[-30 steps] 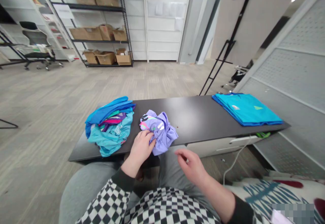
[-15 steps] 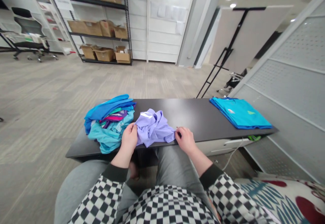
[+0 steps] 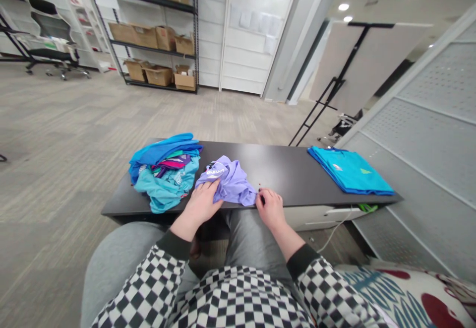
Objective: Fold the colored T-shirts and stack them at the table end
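A crumpled lavender shirt (image 3: 238, 181) with white lettering lies near the front edge of the dark table. My left hand (image 3: 203, 203) rests on its left part, fingers stretched out over the cloth. At the shirt's right corner, my right hand (image 3: 270, 206) pinches the fabric between thumb and fingers. Just left of the shirt is a loose heap of clothes (image 3: 165, 169) in blue, teal, pink and purple. Folded blue shirts (image 3: 353, 170) are stacked flat at the table's right end.
The dark tabletop (image 3: 275, 166) spans the space before my knees, with a white drawer (image 3: 334, 215) under its right side. A perforated partition (image 3: 420, 114) stands to the right. Beyond are a board on a stand (image 3: 336, 82), shelving with cardboard boxes (image 3: 158, 75) and an office chair (image 3: 50, 35).
My left hand has let go of the shirt's left edge and now lies flatter on the cloth, further right. The right hand keeps its pinch. The view has shifted slightly.
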A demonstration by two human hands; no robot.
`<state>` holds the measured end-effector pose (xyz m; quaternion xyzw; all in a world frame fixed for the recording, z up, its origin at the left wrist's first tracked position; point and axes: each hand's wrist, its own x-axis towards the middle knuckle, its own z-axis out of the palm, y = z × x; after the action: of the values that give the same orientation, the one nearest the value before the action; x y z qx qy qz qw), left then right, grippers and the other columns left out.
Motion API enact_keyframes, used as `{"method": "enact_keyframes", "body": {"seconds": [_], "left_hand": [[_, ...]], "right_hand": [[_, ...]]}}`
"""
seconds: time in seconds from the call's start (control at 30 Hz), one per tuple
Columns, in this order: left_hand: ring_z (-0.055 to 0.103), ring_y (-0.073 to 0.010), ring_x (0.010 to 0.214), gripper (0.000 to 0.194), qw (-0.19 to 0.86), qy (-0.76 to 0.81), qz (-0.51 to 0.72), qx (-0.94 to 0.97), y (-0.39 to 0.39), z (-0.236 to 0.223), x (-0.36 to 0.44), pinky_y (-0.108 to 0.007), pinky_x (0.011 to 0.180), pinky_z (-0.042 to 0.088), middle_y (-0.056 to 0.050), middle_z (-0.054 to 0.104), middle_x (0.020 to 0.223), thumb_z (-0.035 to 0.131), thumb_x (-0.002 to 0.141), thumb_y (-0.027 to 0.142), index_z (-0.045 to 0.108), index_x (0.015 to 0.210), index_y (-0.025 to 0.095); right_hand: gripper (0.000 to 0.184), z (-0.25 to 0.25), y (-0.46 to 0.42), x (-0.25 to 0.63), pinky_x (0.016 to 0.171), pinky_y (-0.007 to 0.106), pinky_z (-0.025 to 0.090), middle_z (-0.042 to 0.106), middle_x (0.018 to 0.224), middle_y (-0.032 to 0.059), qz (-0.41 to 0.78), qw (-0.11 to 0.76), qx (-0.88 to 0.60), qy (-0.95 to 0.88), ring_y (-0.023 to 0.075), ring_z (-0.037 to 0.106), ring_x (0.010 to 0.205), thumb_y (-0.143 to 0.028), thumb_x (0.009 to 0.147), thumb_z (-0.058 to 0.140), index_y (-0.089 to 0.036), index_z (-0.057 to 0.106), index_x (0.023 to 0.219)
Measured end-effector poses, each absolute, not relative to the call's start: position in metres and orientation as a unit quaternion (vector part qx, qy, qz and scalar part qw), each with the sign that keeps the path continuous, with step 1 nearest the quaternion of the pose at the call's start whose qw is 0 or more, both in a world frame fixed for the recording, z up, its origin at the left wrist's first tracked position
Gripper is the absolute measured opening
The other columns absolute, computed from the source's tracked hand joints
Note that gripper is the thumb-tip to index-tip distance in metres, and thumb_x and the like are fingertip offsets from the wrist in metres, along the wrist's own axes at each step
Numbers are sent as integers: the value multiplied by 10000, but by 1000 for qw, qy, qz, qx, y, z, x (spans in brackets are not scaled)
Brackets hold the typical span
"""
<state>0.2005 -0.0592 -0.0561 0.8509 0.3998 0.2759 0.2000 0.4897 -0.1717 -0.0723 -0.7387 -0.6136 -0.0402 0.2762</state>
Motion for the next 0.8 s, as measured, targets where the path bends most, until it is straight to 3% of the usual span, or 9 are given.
{"method": "enact_keyframes", "body": {"seconds": [0.13, 0.23, 0.3, 0.5, 0.6, 0.7, 0.73, 0.8], "left_hand": [[708, -299, 1300, 575, 247, 347, 319, 847, -35, -62, 178, -465, 1203, 525, -140, 748, 1402, 619, 884, 104, 736, 1436, 217], [745, -316, 1153, 298, 220, 408, 347, 815, -30, -57, 167, -483, 1119, 570, -148, 793, 1171, 603, 945, 210, 823, 1146, 196], [749, -325, 1105, 256, 217, 437, 368, 792, -33, -50, 164, -481, 1076, 581, -143, 800, 1081, 595, 997, 320, 817, 1047, 200], [755, -267, 1077, 316, 262, 459, 457, 715, -42, 2, 173, -400, 991, 582, -74, 826, 1162, 577, 1053, 432, 770, 1207, 234], [751, -253, 1086, 301, 279, 396, 457, 746, -43, 42, 182, -391, 1007, 576, -63, 821, 1174, 579, 1059, 407, 768, 1221, 237], [748, -247, 1097, 275, 308, 312, 422, 793, -49, 83, 190, -381, 1020, 579, -58, 820, 1178, 589, 1067, 386, 781, 1203, 243], [749, -244, 1094, 272, 321, 289, 412, 803, -52, 94, 191, -376, 1015, 583, -58, 819, 1184, 596, 1068, 383, 787, 1202, 243], [752, -239, 1077, 272, 347, 257, 405, 806, -58, 109, 191, -363, 987, 595, -62, 819, 1188, 618, 1068, 391, 799, 1204, 241]], "right_hand": [[162, -72, -172, 491, 1079, 421, 457, 802, 1327, 118, -22, 275, -739, -614, 283, 711, 1260, -279, 1065, 573, -242, 719, 1006], [158, -76, -174, 491, 1107, 447, 461, 794, 1373, 122, -13, 286, -740, -609, 296, 696, 1325, -285, 1058, 575, -243, 721, 1013], [157, -79, -175, 492, 1121, 460, 460, 793, 1379, 124, -10, 297, -739, -605, 303, 682, 1358, -287, 1055, 577, -243, 721, 1011], [190, -65, -157, 495, 1057, 412, 513, 813, 1175, 119, 42, 269, -768, -579, 283, 731, 1185, -279, 1028, 598, -237, 735, 903], [281, -41, -130, 488, 1074, 414, 529, 795, 1246, 140, 97, 262, -795, -539, 292, 730, 1213, -435, 1077, 607, -225, 777, 1154], [677, -16, -100, 471, 1198, 451, 489, 647, 1579, 196, 137, 319, -751, -561, 337, 622, 1452, -606, 1016, 703, -191, 619, 1544], [752, -10, -92, 464, 1231, 461, 468, 600, 1637, 200, 141, 333, -730, -580, 350, 577, 1506, -615, 978, 747, -190, 593, 1580], [628, -2, -80, 452, 1235, 454, 466, 646, 1594, 172, 149, 344, -698, -610, 352, 583, 1497, -535, 945, 782, -209, 686, 1473]]}}
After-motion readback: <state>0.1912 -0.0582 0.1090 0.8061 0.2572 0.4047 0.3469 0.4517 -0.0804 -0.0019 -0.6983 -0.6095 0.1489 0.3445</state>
